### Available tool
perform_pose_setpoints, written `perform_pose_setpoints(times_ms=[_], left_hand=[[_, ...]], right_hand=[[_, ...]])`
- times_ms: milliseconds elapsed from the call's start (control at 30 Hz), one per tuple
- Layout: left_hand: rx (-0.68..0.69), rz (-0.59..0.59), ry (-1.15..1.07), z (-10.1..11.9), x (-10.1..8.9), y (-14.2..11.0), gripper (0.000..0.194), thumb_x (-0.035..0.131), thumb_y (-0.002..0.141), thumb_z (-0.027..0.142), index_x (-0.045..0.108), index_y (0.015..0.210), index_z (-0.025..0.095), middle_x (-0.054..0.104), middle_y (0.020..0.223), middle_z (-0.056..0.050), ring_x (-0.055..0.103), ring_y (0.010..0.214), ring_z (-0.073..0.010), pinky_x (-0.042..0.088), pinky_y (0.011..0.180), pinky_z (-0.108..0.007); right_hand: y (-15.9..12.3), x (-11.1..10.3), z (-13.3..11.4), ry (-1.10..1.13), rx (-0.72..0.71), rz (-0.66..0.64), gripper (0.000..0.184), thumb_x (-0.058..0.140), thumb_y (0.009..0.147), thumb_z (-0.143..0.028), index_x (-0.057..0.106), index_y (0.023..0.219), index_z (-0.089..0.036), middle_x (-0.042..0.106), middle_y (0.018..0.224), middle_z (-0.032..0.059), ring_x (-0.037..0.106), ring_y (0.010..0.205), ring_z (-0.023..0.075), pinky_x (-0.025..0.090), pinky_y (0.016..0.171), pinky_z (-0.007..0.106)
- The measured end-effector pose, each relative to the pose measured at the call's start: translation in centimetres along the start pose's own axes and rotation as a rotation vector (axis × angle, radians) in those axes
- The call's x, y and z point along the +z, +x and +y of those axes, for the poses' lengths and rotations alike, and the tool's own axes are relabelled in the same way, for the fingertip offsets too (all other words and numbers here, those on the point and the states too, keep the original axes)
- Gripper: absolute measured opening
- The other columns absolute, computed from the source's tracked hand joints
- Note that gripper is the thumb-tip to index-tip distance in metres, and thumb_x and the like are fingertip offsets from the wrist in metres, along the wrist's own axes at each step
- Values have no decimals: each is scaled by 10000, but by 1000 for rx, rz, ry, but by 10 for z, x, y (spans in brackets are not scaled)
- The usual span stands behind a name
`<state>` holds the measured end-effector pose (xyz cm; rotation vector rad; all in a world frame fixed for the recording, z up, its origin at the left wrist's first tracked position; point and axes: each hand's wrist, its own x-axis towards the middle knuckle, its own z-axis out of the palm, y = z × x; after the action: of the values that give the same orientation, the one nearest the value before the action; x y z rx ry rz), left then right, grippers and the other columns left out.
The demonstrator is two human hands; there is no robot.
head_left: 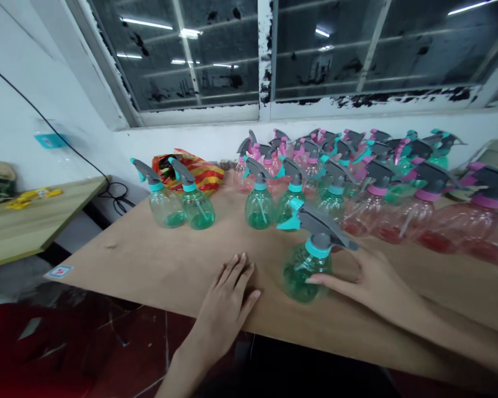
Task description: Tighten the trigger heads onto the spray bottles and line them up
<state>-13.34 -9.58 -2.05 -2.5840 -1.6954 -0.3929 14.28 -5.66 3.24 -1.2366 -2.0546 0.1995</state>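
Note:
A green spray bottle (305, 271) with a teal collar and grey trigger head is gripped by my right hand (357, 276), the thumb across its near side and the other fingers mostly hidden behind it. It looks slightly blurred and tilted over the table's near part. My left hand (230, 293) rests flat on the tabletop to its left, fingers stretched out, holding nothing. Beyond my hands stand two green spray bottles, one (259, 207) left of the other (290, 199). Farther left, another pair of green spray bottles (199, 207) stands close together.
Several pink spray bottles (398, 218) crowd the right and back of the brown table (149, 262), mixed with green ones. A red-and-yellow bag (209, 174) lies at the back left. A second table (74, 204) and a black cable (118, 199) are at left, below a window.

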Motion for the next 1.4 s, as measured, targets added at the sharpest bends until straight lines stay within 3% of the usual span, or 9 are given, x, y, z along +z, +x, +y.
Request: perform_pose_setpoints(times_ms=[167,333,433,667,1067,1400], left_hand=[[-29,11,57,-33,-3,-24,488,277,1032,398,390,1454,181,337,1551,-90,281,1434,-232,302,1148,-457],[-75,15,92,-53,-7,-38,503,297,1028,410,393,1455,161,339,1544,-119,300,1425,-251,317,1134,-470],[-73,25,71,-56,-8,-39,495,346,1019,406,391,1455,176,346,1539,-117,302,1423,-252,310,1135,-484],[-93,33,30,-54,-11,-36,502,375,1010,424,413,1439,165,342,1540,-124,303,1422,-255,313,1133,-491],[-103,21,-1,-52,-9,-39,527,337,1017,433,353,1471,165,305,1557,-115,241,1442,-262,285,1141,-515],[-84,55,-2,-53,-7,-40,525,352,1016,426,346,1475,171,312,1553,-119,250,1439,-275,288,1133,-536]], right_hand=[[42,41,-28,112,-140,-10,458,698,776,-539,605,1086,-215,670,1041,74,642,990,272,518,862,432],[87,90,-59,108,-203,45,445,695,786,-513,619,1061,-172,676,988,107,614,1007,298,506,840,426],[107,106,-76,25,-145,34,490,689,778,-548,633,1052,-146,689,1022,131,624,1010,308,496,839,415],[138,114,-95,-87,-34,-74,536,624,835,-546,604,1158,-119,713,1033,168,680,895,345,494,711,419],[164,127,-94,-141,19,-103,544,590,872,-509,562,1212,-85,693,1076,208,676,943,348,501,728,429],[173,122,-86,-128,52,-120,529,630,850,-449,569,1222,-77,708,1033,212,673,946,351,496,723,432]])
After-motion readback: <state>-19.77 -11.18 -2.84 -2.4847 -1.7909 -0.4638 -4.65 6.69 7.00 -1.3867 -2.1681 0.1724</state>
